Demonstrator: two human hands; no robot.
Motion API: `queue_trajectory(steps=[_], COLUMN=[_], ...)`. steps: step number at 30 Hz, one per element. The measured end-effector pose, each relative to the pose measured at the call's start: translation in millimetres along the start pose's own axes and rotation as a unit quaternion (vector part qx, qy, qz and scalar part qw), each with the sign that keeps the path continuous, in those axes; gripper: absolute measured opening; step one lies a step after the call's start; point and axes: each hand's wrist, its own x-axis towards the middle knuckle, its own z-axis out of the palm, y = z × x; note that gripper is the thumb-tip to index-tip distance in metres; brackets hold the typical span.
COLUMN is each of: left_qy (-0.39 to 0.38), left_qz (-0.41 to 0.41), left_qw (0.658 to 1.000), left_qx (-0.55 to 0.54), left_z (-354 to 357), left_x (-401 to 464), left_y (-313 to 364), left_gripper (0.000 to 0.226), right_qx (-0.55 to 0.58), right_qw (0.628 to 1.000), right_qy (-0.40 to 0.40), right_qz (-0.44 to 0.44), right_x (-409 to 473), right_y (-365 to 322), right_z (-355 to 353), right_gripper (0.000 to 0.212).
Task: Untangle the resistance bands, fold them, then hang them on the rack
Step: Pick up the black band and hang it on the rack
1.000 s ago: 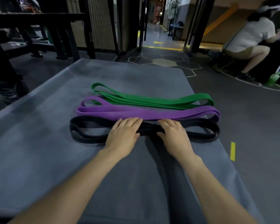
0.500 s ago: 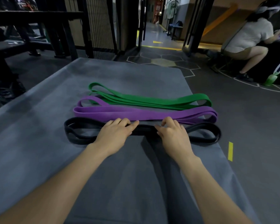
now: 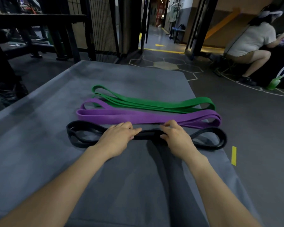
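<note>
Three folded resistance bands lie side by side on a grey padded table (image 3: pixel 39 131). The green band (image 3: pixel 154 104) is farthest from me, the purple band (image 3: pixel 146 117) is in the middle, and the black band (image 3: pixel 148 134) is nearest. My left hand (image 3: pixel 118 137) and my right hand (image 3: pixel 176 137) both sit on the black band's bunched middle. Their fingers curl over its far edge and their thumbs are at its near edge, gripping it. The black band's loops spread out on the table to either side of my hands.
The table's right edge drops to a dark floor with yellow tape marks (image 3: pixel 234 155). A person (image 3: pixel 252 40) sits at the far right beside a green bottle (image 3: pixel 273 83). Black metal frames (image 3: pixel 59 33) stand at the far left, and a corridor opens straight ahead.
My hands lay flat on the black band a second ago. Their fingers have since curled round its middle and bunched it, and the view has shifted slightly.
</note>
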Motion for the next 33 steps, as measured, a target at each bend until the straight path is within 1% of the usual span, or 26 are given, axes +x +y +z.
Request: queue_trajectory(steps=[1,3,6,8,10,12,13,15,17,19,22,25,28,31,33], left_qy=[0.0,-0.001,-0.002,0.001,0.008,0.014,0.017,0.02,0.021,0.03,0.049,0.047,0.052,0.051,0.068], left_qz=[-0.001,-0.005,-0.015,-0.03,-0.05,-0.069,-0.077,-0.088,-0.088,-0.073,-0.042,-0.041,-0.048,-0.083,-0.107], left_qw=[1.0,1.0,1.0,0.999,0.997,0.995,0.995,0.995,0.996,0.997,0.997,0.997,0.996,0.995,0.991], left_qx=[0.0,-0.003,-0.022,-0.046,-0.063,-0.067,-0.061,-0.04,-0.025,-0.01,0.036,0.051,0.049,-0.012,-0.038], left_z=[-0.2,-0.7,-2.9,-4.9,-6.4,-8.2,-9.7,-12.6,-13.1,-9.7,-1.5,2.2,1.6,-5.5,-14.5], left_x=[-0.3,-0.5,-0.6,-1.1,-0.8,-0.3,-0.1,-0.7,-2.2,-3.7,-7.8,-12.9,-11.9,-10.7,-12.9], left_y=[-0.1,-0.4,-1.2,-1.3,-1.8,-2.2,-2.3,-2.3,-3.2,-5.2,-8.5,-10.1,-11.9,-10.9,-11.2], left_gripper=[0.045,0.044,0.044,0.043,0.042,0.038,0.035,0.03,0.03,0.032,0.041,0.048,0.046,0.036,0.036], right_qx=[-0.006,-0.004,0.002,-0.006,-0.024,-0.065,-0.084,-0.087,-0.074,-0.064,-0.058,-0.061,-0.054,-0.063,-0.056], right_qw=[1.0,1.0,0.999,0.997,0.993,0.989,0.987,0.99,0.995,0.996,0.996,0.994,0.995,0.993,0.992], right_qy=[-0.014,-0.016,0.033,0.073,0.106,0.122,0.124,0.104,0.059,0.043,0.062,0.077,0.079,0.093,0.102], right_qz=[-0.005,-0.002,-0.004,-0.027,-0.052,-0.057,-0.056,-0.046,-0.041,-0.042,-0.043,-0.045,-0.04,-0.039,-0.039], right_x=[1.3,0.2,-3.8,-6.0,-6.4,-6.2,-6.0,-5.2,-4.6,-5.1,-8.2,-8.8,-8.4,-9.6,-8.5], right_y=[0.6,0.8,0.0,-0.7,2.1,3.5,4.0,3.1,0.8,3.0,4.0,5.6,5.8,3.0,-3.2], right_z=[0.1,-0.1,1.0,0.5,1.7,2.1,2.6,4.2,5.6,9.1,13.4,18.7,16.2,11.3,6.8], right_gripper=[0.033,0.03,0.026,0.021,0.013,0.011,0.012,0.013,0.023,0.03,0.031,0.036,0.03,0.019,0.017])
